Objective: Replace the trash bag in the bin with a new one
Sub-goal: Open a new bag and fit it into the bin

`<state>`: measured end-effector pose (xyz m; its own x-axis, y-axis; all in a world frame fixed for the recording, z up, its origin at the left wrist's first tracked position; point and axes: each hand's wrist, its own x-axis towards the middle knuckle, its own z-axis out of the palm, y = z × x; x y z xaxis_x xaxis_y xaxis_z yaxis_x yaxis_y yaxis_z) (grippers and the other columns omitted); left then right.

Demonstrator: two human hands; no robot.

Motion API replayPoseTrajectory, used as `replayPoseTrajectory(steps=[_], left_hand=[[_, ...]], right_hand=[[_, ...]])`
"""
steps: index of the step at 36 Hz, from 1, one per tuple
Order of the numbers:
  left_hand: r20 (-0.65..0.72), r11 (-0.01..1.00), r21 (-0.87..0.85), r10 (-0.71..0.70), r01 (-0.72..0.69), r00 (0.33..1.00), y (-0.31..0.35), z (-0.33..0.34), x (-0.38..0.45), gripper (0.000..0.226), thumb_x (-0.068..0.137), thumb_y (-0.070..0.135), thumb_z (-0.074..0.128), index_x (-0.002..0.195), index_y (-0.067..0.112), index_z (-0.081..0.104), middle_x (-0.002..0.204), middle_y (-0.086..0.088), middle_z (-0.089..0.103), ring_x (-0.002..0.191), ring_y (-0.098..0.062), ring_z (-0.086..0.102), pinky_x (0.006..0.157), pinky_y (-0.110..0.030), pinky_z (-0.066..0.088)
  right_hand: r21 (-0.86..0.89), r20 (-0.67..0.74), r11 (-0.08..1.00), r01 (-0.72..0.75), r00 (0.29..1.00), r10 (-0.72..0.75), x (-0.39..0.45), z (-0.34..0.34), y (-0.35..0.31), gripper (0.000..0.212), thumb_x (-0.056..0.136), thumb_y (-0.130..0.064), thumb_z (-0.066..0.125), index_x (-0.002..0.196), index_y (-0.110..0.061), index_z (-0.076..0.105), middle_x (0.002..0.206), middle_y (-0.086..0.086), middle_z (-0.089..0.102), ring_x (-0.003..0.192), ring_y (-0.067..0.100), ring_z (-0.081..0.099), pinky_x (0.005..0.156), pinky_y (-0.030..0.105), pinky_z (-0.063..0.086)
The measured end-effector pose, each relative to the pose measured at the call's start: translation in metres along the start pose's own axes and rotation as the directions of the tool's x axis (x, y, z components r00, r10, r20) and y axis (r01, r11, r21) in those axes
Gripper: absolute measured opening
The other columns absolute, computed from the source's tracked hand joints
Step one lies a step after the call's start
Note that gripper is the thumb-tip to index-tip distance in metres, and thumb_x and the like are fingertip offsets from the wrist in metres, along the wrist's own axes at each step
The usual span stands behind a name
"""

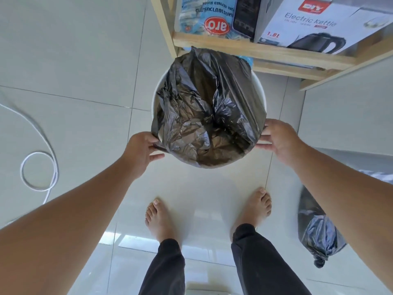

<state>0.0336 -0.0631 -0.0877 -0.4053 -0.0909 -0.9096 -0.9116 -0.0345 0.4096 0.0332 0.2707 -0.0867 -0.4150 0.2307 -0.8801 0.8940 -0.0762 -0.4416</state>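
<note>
Down on the pale tiled floor (85, 60), right in front of the bare feet, sits the white bin (259, 90) with a black trash bag (204, 116) stuffed loosely in it, edges draped over the near rim. Left hand (140, 152) is pinching the bag's edge at the rim, fingers curled closed on the plastic. Right hand (280, 141) is half open, fingertips touching the bin's side by the bag edge, can't tell if it's actually gripping. Tied-off full bag (316, 237) lies on the floor to the right
</note>
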Motion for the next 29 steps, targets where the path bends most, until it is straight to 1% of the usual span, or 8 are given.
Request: replayPoseTrajectory(steps=[2,5,11,16,19,22,26,29], left_hand=[[0.132,1.0,0.008,0.018,-0.019,0.991,0.009,-0.01,-0.003,0.033,0.079,0.034,0.05,0.097,0.009,0.059,0.1,-0.015,0.066,0.095,-0.031,0.063,0.097,-0.053,0.046],[0.168,0.986,0.1,0.116,-0.134,0.979,0.019,-0.016,0.002,0.047,0.085,0.058,0.056,0.101,0.015,0.064,0.105,-0.01,0.07,0.099,-0.025,0.067,0.092,-0.049,0.051],[0.022,0.95,0.008,0.311,-0.311,0.95,0.022,-0.01,0.012,0.027,0.094,0.026,0.063,0.072,0.018,0.05,0.076,-0.005,0.068,0.073,-0.017,0.069,0.076,-0.037,0.06],[-0.03,0.978,-0.064,0.197,-0.198,0.98,0.015,-0.005,0.018,0.03,0.1,0.024,0.055,0.071,0.017,0.048,0.072,-0.006,0.068,0.068,-0.021,0.07,0.075,-0.038,0.061],[-0.109,0.995,0.056,0.086,-0.08,0.99,0.014,0.002,0.027,0.022,0.101,0.009,0.045,0.079,0.011,0.05,0.086,-0.016,0.066,0.07,-0.027,0.071,0.078,-0.044,0.06],[-0.16,0.979,0.186,-0.058,0.088,0.985,0.017,0.007,0.041,0.027,0.099,0.009,0.035,0.103,0.0,0.06,0.101,-0.019,0.072,0.082,-0.033,0.074,0.065,-0.042,0.063],[-0.186,0.912,0.367,-0.119,0.182,0.975,0.024,0.01,0.05,0.029,0.097,0.01,0.037,0.108,0.003,0.063,0.096,-0.018,0.075,0.07,-0.027,0.075,0.054,-0.036,0.06],[-0.189,0.892,0.415,-0.109,0.18,0.976,0.03,0.014,0.046,0.024,0.097,0.015,0.04,0.105,0.009,0.062,0.093,-0.009,0.074,0.07,-0.02,0.07,0.062,-0.033,0.057]], right_hand=[[0.123,0.055,0.992,0.03,0.998,-0.037,0.001,-0.006,-0.01,0.015,0.095,-0.026,0.053,0.093,-0.015,0.064,0.089,0.006,0.066,0.087,0.027,0.065,0.076,0.039,0.056],[0.029,0.068,0.996,0.085,0.994,-0.087,0.008,-0.008,-0.027,0.025,0.092,-0.041,0.061,0.091,-0.016,0.064,0.085,0.003,0.064,0.079,0.023,0.065,0.076,0.041,0.057],[0.087,0.045,0.987,0.134,0.989,-0.138,0.013,-0.009,-0.038,0.021,0.086,-0.031,0.071,0.091,-0.012,0.064,0.091,0.006,0.066,0.086,0.025,0.065,0.077,0.042,0.058],[0.13,0.094,0.99,-0.045,0.995,0.033,0.021,-0.007,-0.033,0.036,0.095,-0.05,0.051,0.097,-0.016,0.062,0.089,0.007,0.063,0.08,0.025,0.062,0.066,0.034,0.052],[0.006,0.028,0.999,-0.049,0.998,0.049,0.024,0.002,-0.032,0.021,0.097,-0.026,0.053,0.087,-0.014,0.067,0.087,0.007,0.06,0.072,0.02,0.058,0.058,0.03,0.052],[-0.072,-0.029,0.997,-0.008,1.0,0.006,0.03,0.006,-0.033,0.013,0.088,-0.006,0.056,0.088,-0.006,0.068,0.089,0.014,0.063,0.07,0.022,0.06,0.066,0.034,0.058],[-0.286,-0.137,0.958,-0.03,0.99,-0.01,0.04,0.006,-0.035,0.007,0.087,-0.002,0.059,0.086,-0.002,0.065,0.089,0.021,0.067,0.067,0.026,0.064,0.056,0.031,0.056],[-0.311,-0.193,0.946,-0.094,0.981,0.034,0.044,0.005,-0.034,0.011,0.092,-0.003,0.056,0.081,-0.006,0.06,0.083,0.015,0.064,0.059,0.022,0.061,0.048,0.029,0.05]])
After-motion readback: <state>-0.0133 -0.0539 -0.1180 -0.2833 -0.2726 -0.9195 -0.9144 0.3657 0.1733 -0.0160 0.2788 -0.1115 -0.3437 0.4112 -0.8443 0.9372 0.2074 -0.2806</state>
